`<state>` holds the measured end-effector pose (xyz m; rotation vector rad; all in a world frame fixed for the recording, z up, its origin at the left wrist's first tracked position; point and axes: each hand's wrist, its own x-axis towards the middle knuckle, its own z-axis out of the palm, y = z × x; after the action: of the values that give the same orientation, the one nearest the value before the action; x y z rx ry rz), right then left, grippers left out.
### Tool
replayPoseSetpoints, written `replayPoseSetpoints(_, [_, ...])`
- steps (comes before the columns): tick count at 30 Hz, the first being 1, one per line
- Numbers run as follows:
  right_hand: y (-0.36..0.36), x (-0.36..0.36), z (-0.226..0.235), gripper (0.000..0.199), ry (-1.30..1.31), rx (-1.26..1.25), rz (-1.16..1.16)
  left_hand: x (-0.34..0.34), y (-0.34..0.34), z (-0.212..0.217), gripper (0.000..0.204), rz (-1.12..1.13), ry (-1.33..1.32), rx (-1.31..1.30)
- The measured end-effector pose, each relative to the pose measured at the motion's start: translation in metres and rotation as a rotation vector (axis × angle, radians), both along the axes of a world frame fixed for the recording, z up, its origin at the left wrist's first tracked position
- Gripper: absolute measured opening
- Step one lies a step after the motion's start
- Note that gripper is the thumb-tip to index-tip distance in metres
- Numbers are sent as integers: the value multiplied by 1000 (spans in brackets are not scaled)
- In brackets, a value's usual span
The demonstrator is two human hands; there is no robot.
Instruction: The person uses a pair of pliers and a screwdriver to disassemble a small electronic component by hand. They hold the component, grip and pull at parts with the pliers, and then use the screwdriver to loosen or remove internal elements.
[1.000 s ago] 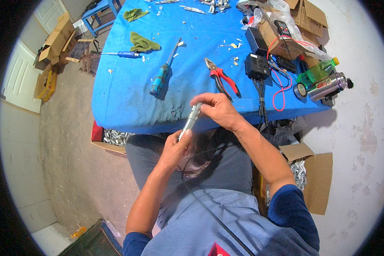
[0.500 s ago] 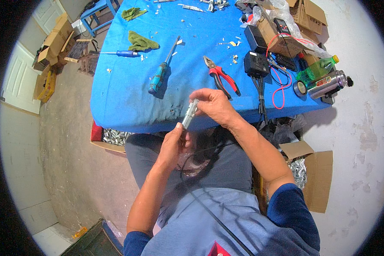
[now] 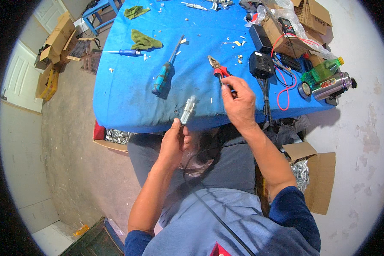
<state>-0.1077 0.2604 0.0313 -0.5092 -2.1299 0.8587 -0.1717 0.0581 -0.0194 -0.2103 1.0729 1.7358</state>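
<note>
My left hand [image 3: 174, 143] holds a small white plastic connector part [image 3: 187, 109] upright at the near edge of the blue table [image 3: 128, 94]. My right hand [image 3: 239, 102] has reached onto the table and its fingers rest on the red handles of a pair of pliers [image 3: 218, 70]. Whether it grips them firmly is unclear. A thin black cable [image 3: 200, 162] runs over my lap below the left hand.
A blue-handled screwdriver [image 3: 165, 74], a smaller blue screwdriver [image 3: 121, 52], green rags [image 3: 144, 41], black power adapters [image 3: 261, 64], a red wire [image 3: 282, 85], a green bottle [image 3: 322, 71] and a metal flask [image 3: 333, 85] lie on the table. Cardboard boxes [image 3: 313, 187] stand at my right.
My right hand let go of the white part and moved up and right to the red pliers. The left hand keeps the part, slightly lower.
</note>
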Motion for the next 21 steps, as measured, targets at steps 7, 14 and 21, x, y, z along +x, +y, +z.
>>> replayPoseSetpoints(7, [17,7,8,17,-120,-30,18,0,4,2,46,7,-36,22])
replayPoseSetpoints(14, [-8,-62,17,32,-294,-30,435,0,7,9,44,7,1,-44])
replayPoseSetpoints(21, [-27,-139,0,43,-552,198,598,0,9,5,44,41,-40,-13])
